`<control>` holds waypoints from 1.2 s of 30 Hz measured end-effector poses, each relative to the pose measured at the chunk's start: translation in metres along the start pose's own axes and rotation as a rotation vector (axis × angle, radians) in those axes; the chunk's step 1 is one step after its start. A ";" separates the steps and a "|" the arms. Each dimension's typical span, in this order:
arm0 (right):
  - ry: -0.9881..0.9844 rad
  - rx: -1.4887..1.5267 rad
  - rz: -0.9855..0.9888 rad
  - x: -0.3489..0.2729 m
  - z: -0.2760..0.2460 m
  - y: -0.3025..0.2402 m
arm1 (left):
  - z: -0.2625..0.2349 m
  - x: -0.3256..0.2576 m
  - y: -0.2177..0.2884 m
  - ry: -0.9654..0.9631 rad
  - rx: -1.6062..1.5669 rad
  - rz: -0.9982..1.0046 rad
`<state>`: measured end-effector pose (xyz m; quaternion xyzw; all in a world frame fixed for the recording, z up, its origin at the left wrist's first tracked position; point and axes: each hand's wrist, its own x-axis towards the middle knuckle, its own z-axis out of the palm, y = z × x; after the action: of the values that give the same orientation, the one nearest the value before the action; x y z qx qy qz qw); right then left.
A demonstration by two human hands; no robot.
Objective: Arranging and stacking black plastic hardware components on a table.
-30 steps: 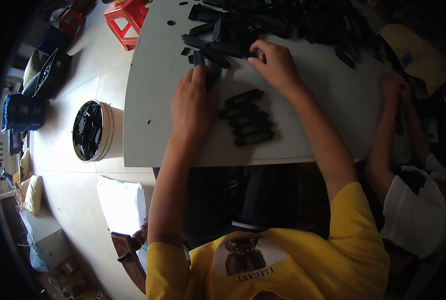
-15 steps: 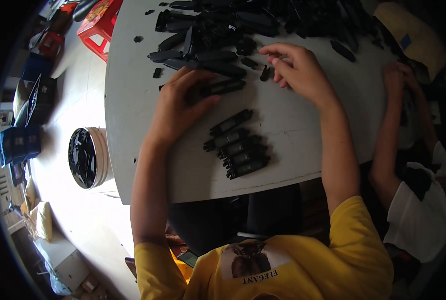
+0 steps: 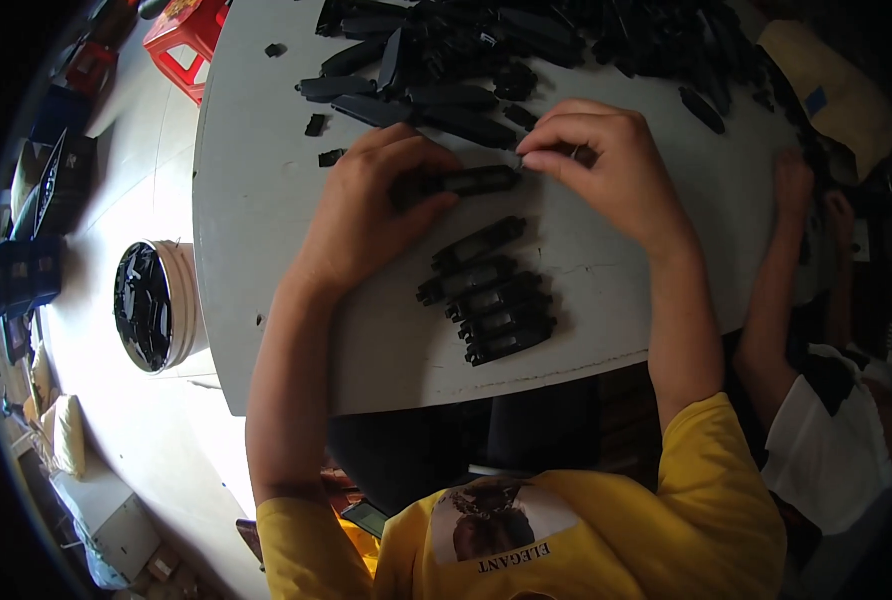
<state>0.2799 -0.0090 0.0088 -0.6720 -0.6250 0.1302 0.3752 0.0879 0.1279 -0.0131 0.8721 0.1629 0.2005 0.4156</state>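
My left hand [image 3: 366, 205] is closed around one end of a long black plastic part [image 3: 481, 180], which lies level just above or on the table. At the part's right end, the fingertips of my right hand [image 3: 611, 165] are pinched together; whatever sits between them is too small to make out. Below the hands, several similar black plastic parts [image 3: 496, 300] lie side by side in a slanted row. Beyond my hands is a heap of loose black plastic pieces [image 3: 456, 60], and a slim black piece [image 3: 466, 122] from it lies close to my left fingers.
A pale table [image 3: 596, 300] with a curved edge carries everything. On the floor at left stand a white bucket [image 3: 181, 305] filled with black pieces and a red stool [image 3: 191, 40]. Another person's arm [image 3: 771, 270] rests at the table's right side, near a brown sack [image 3: 831, 85].
My right hand has moved left and down, its fingertips now meeting the right end of the black plastic part. My left hand keeps its grip, and the view has shifted slightly.
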 end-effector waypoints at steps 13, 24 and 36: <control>0.038 -0.070 -0.068 -0.003 0.029 -0.010 | 0.003 -0.001 -0.004 -0.009 -0.082 0.071; -0.015 -0.061 -0.108 0.001 0.026 -0.017 | 0.002 -0.002 -0.003 -0.051 -0.154 0.048; -0.153 -0.123 -0.107 0.006 0.023 -0.028 | -0.001 -0.005 -0.004 -0.180 -0.155 -0.007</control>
<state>0.2460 0.0028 0.0136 -0.6474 -0.6937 0.1222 0.2910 0.0824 0.1289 -0.0164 0.8513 0.1120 0.1317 0.4954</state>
